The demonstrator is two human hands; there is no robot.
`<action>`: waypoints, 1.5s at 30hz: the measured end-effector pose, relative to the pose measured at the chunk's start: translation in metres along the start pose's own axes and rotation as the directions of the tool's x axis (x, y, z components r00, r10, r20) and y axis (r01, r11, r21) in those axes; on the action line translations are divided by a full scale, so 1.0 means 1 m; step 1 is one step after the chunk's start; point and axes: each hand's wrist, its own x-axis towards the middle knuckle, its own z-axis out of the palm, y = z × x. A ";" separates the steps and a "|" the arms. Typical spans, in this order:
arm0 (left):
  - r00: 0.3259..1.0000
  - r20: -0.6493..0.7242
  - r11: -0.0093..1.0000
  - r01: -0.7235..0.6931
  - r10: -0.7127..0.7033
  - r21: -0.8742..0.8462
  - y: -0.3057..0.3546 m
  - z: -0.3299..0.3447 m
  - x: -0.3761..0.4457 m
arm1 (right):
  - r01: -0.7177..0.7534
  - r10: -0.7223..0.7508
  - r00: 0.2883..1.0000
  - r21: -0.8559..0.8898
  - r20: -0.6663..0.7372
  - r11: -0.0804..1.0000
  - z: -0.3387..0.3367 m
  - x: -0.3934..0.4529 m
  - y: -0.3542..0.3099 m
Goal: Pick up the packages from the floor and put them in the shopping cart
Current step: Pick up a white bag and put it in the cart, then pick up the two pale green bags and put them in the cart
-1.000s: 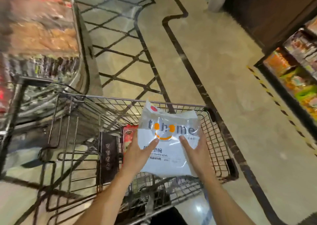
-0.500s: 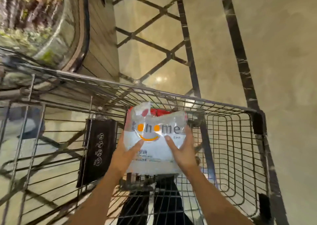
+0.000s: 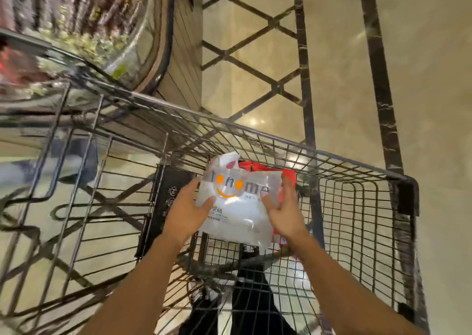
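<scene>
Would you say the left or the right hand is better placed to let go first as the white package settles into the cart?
Probably the left hand: it only flanks the white package, while the right hand sits nearer the red package it lands on and can steady it.

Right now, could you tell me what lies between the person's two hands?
The head view shows the white plastic package between the left hand and right hand.

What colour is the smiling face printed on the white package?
Orange, on the white package, clearest in the head view.

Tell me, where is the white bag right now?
The white bag sits mid-view inside the cart, held between the left hand and right hand, over a red pack.
</scene>
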 end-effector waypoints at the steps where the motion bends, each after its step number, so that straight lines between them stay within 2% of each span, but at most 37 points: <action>1: 0.998 -0.027 0.995 -0.060 0.063 0.081 0.005 -0.011 -0.010 | 0.050 -0.052 0.998 -0.058 -0.033 0.997 -0.004 -0.006 -0.015; 4: 0.967 -0.088 0.922 -0.199 0.240 0.332 0.015 -0.049 -0.038 | 0.205 -0.223 0.973 -0.210 -0.062 0.956 -0.010 -0.031 -0.062; 8: 0.888 -0.184 0.807 -0.275 0.422 0.523 0.018 -0.106 -0.083 | 0.371 -0.389 0.921 -0.323 0.008 0.871 -0.003 -0.074 -0.121; 11: 0.835 -0.238 0.743 -0.267 0.496 0.613 0.005 -0.154 -0.125 | 0.482 -0.495 0.866 -0.371 0.068 0.793 0.015 -0.117 -0.166; 13: 0.796 -0.296 0.722 -0.238 0.528 0.649 -0.015 -0.189 -0.159 | 0.551 -0.576 0.811 -0.463 0.103 0.694 0.033 -0.152 -0.200; 16: 0.700 -0.420 0.727 -0.206 0.577 0.655 -0.051 -0.248 -0.223 | 0.612 -0.669 0.728 -0.584 0.151 0.534 0.067 -0.210 -0.262; 18: 0.668 -0.505 0.742 -0.106 0.547 0.662 -0.078 -0.295 -0.271 | 0.651 -0.746 0.647 -0.626 0.160 0.430 0.094 -0.254 -0.309; 21: 0.537 -0.659 0.769 0.030 0.526 0.638 -0.136 -0.362 -0.341 | 0.697 -0.826 0.507 -0.680 0.245 0.227 0.139 -0.317 -0.374; 23: 0.503 -0.733 0.808 0.109 0.457 0.579 -0.182 -0.400 -0.380 | 0.723 -0.859 0.416 -0.681 0.298 0.114 0.173 -0.357 -0.411; 27: 0.409 -0.866 0.867 0.273 0.287 0.416 -0.267 -0.453 -0.452 | 0.771 -0.882 0.269 -0.635 0.387 -0.044 0.244 -0.424 -0.463; 31: 0.297 -0.946 0.871 0.424 0.128 0.250 -0.349 -0.482 -0.503 | 0.795 -0.874 0.135 -0.577 0.467 -0.185 0.317 -0.475 -0.499; 40: 0.131 -0.975 0.787 0.614 -0.179 -0.061 -0.494 -0.545 -0.556 | 0.856 -0.816 -0.110 -0.364 0.568 -0.369 0.505 -0.537 -0.573; 45: 0.036 -0.961 0.738 0.648 -0.275 -0.187 -0.546 -0.608 -0.548 | 0.856 -0.752 -0.187 -0.271 0.632 -0.440 0.608 -0.546 -0.630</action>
